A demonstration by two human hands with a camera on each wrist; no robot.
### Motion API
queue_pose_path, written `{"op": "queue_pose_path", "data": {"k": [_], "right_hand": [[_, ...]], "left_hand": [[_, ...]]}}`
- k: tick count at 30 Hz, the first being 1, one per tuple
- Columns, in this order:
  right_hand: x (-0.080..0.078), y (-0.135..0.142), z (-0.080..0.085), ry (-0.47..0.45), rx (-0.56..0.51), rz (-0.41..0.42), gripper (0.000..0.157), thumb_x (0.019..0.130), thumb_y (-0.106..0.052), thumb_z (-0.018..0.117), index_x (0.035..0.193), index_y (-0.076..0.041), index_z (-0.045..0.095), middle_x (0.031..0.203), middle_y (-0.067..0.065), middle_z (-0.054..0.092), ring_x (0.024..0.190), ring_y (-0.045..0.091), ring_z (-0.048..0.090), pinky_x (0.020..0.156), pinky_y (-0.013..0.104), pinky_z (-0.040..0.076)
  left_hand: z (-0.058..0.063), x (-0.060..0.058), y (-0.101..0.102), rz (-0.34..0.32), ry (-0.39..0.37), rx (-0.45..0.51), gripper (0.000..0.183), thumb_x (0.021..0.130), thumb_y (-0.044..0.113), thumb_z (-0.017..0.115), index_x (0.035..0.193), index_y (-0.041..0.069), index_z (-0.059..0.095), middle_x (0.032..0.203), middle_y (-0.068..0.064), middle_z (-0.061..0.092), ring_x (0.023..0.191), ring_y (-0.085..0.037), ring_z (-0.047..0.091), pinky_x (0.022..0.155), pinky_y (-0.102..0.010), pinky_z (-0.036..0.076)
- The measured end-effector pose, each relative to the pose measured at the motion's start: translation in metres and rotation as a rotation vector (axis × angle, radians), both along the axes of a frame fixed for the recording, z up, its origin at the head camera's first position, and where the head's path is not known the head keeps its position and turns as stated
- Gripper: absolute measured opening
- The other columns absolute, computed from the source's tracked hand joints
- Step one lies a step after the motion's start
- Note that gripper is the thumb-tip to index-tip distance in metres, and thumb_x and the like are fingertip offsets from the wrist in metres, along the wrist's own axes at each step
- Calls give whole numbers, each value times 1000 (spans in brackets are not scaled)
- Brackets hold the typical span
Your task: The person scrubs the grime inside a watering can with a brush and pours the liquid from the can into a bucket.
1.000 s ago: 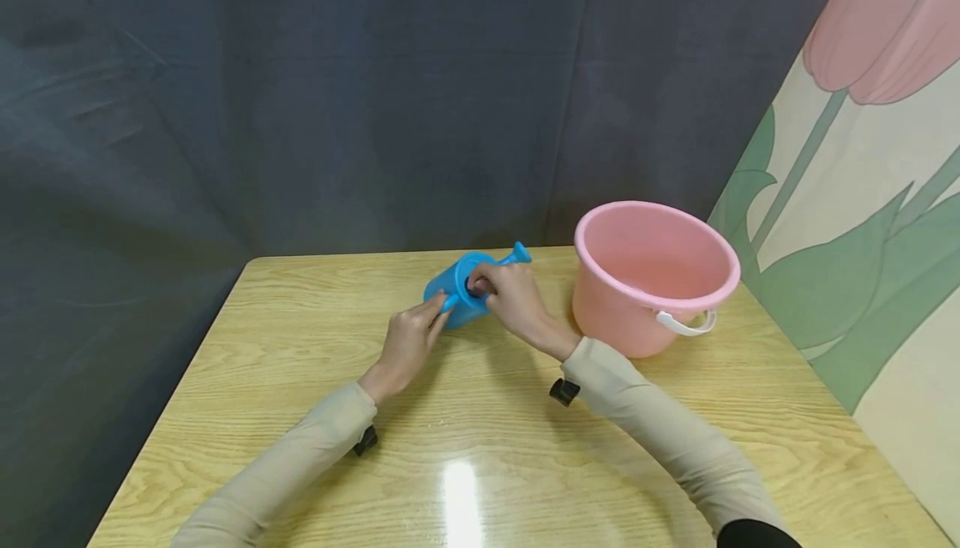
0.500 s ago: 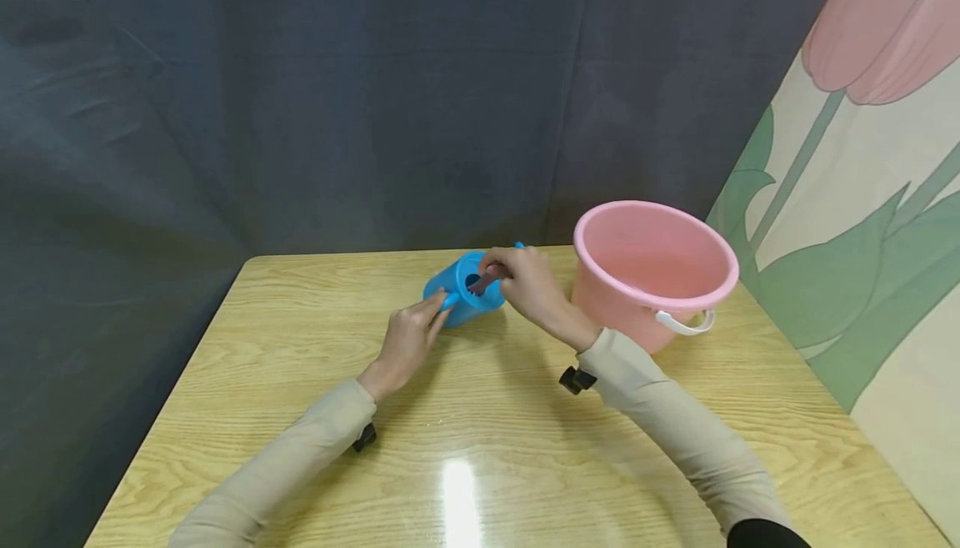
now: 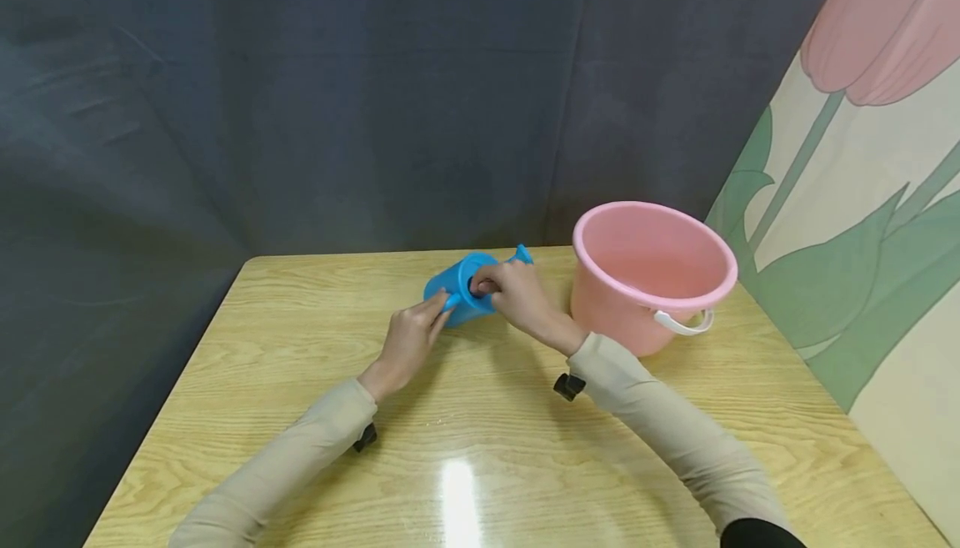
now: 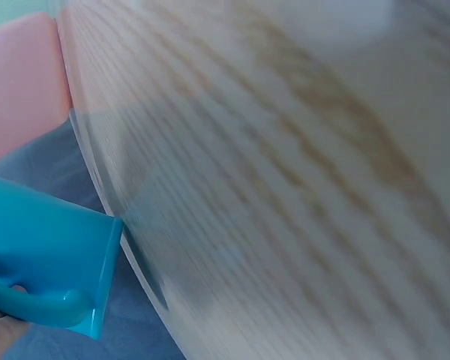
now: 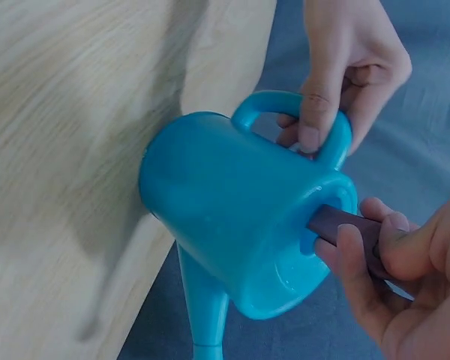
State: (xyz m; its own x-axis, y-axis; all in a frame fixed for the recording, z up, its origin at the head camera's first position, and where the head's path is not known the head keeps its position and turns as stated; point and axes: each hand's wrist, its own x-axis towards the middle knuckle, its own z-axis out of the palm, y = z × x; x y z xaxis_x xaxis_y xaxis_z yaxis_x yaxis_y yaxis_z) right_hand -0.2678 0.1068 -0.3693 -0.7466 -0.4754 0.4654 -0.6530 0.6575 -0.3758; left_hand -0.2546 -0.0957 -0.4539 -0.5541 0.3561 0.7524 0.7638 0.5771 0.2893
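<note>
A blue watering can (image 3: 444, 281) is tilted to the right over the table, its open top toward the right hand. Whether its base touches the tabletop, I cannot tell. My left hand (image 3: 407, 341) grips the can's loop handle (image 5: 268, 101), thumb over it in the right wrist view. My right hand (image 3: 522, 299) pinches a dark purple brush (image 5: 346, 223) between thumb and fingers. The brush's front end is inside the can's opening and hidden. In the left wrist view the can (image 4: 49, 251) shows its base and handle, with a few fingertips at the edge.
A pink bucket (image 3: 600, 306) with a white handle (image 3: 684, 324) stands right of the can, near the right forearm. The wood-grain table (image 3: 315, 306) ends at a dark curtain (image 3: 405, 114) behind. A tulip-painted wall (image 3: 877, 239) borders the right side.
My right hand drew the brush up and right, partly out of the can, then pushed it back in. The left hand and bucket have stayed put.
</note>
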Motion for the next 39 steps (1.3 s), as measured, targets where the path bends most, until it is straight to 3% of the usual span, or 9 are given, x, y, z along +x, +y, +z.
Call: {"op": "queue_pose_path", "data": {"k": [9,14,16,20,24,28,34,37,39], "right_hand": [[1,0,7,-15,19,37,20,88,13,62,84,-2,75,82,7,73,72,19,67,74,37,58],[3,6,21,-58,45,53,25,88,15,58,84,-3,75,81,6,72,71,18,65,89,46,54],[3,8,26,-67,34,61,25,88,14,58,84,-3,75,81,6,72,71,18,65,88,46,54],[3,11,30,-63,-15,78,17,89,10,62,86,-3,73,79,6,71,68,17,62,71,37,55],[2,11,28,-81,-33,71,9,91,4,65,88,-4,70,78,6,70,66,17,62,62,34,52],[0,10,19,-113,-17,60,8,92,1,66,88,-5,69,82,6,72,68,17,65,67,36,55],[-2,6,8,-148,-40,61,6,92,-1,68,89,-5,71,86,7,72,71,15,65,66,29,56],[-3,6,7,-147,-64,73,6,92,-1,68,91,-3,72,87,9,73,71,17,67,67,34,57],[-2,7,9,-152,-84,75,6,92,0,68,92,-1,74,87,10,74,69,19,69,82,41,56]], "left_hand": [[-1,0,-2,8,13,-8,20,92,1,68,110,-6,70,113,-26,67,100,-37,68,80,-43,58],[0,1,-3,1,10,-10,26,92,1,68,117,-8,67,114,-27,66,101,-38,67,82,-42,57],[0,0,-3,0,5,-11,27,93,1,67,118,-9,67,114,-26,66,102,-37,67,82,-42,57],[1,0,-2,6,-16,-12,28,94,1,65,120,-9,66,115,-26,67,104,-36,67,83,-41,57],[-1,-1,-2,5,-34,-3,29,94,1,65,122,-8,65,116,-26,66,104,-37,67,83,-41,57],[-1,-2,-1,-9,-25,9,31,93,2,66,123,-6,65,116,-26,66,102,-37,67,82,-41,58],[1,-2,0,-30,-21,13,32,93,3,66,124,-7,63,114,-26,67,99,-36,69,79,-41,59],[2,-1,0,-38,-32,17,32,94,3,66,123,-8,63,114,-25,67,97,-36,69,79,-40,59],[2,-1,-1,-41,-39,20,31,94,3,65,123,-7,63,114,-26,67,98,-36,69,79,-41,59]]}}
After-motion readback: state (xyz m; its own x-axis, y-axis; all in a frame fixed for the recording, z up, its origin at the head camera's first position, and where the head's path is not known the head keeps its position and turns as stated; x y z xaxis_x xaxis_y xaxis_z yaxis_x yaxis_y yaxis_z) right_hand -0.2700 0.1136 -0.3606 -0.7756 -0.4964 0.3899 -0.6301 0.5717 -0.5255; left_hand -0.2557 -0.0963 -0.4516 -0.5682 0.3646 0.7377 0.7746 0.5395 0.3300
